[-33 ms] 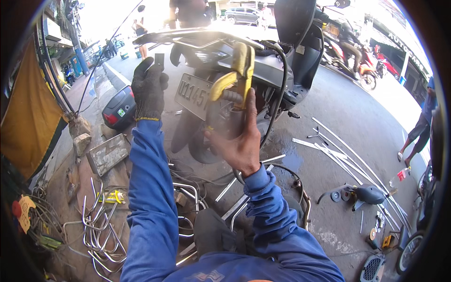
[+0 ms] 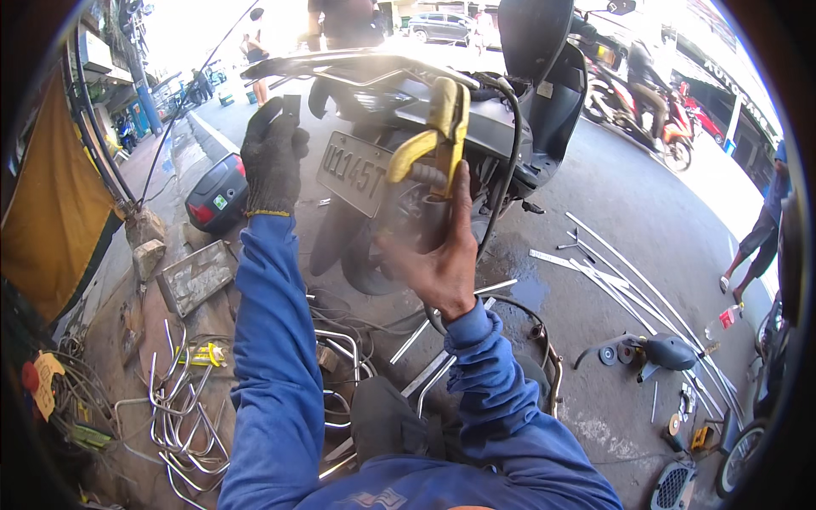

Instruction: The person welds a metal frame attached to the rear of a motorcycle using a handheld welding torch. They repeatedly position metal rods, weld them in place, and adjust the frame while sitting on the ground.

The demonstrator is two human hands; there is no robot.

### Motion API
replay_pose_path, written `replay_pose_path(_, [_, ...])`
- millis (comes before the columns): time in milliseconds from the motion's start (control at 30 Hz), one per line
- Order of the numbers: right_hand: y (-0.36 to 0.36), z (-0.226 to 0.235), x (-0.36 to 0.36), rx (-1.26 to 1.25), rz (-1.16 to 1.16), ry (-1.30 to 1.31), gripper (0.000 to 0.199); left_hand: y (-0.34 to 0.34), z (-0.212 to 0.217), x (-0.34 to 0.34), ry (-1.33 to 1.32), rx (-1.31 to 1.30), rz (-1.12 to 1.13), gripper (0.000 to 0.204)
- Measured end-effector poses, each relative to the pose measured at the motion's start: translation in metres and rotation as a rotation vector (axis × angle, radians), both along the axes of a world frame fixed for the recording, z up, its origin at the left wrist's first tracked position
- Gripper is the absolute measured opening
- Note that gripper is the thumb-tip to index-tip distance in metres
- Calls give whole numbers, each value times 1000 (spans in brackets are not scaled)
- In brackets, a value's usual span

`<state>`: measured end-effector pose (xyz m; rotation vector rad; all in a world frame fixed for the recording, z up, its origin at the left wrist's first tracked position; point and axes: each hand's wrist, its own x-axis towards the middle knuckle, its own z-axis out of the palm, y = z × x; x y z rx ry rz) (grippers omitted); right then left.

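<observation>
In front of the scooter's rear, my right hand (image 2: 442, 268) is bare and closed around a welding electrode holder (image 2: 442, 127) with yellow jaws, a yellow lever and a grey spring. A black cable passes below that hand. My left hand (image 2: 270, 166), in a dark knit glove, is raised beside the licence plate (image 2: 353, 174). Its fingers are closed on a small dark flat piece (image 2: 291, 104); what that piece is I cannot make out. Behind both hands stands the dark scooter (image 2: 484, 127), with a metal rack (image 2: 340, 64) across its rear. Haze blurs the middle.
Bent metal tubes (image 2: 191, 425) lie at lower left, near a black top box (image 2: 217, 194). Long thin metal bars (image 2: 625, 289) and a dark scooter part (image 2: 667, 350) are on the ground at right. A rider on a red motorcycle (image 2: 671, 149) is on the road; a person (image 2: 761, 221) stands far right.
Both hands have shifted slightly to the right, with the electrode holder moving along. The rider on the red motorcycle has moved a little to the right.
</observation>
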<state>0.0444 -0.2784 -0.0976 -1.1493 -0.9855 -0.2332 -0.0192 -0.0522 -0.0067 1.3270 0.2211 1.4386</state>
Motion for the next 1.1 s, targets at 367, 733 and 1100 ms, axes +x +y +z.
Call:
replay_pose_path(367, [-48,-52,34,96,-124,178,120,6,4,-17,-122,110,-78,21])
replay_pose_path(733, [-47,-112,73,289,114,522,108,5,-32,-1,31,84,170,24])
replay_pose_path(1100, [-48,-126,46,-257,33,373,139,-100,-190,-108,1103,-26,78,8])
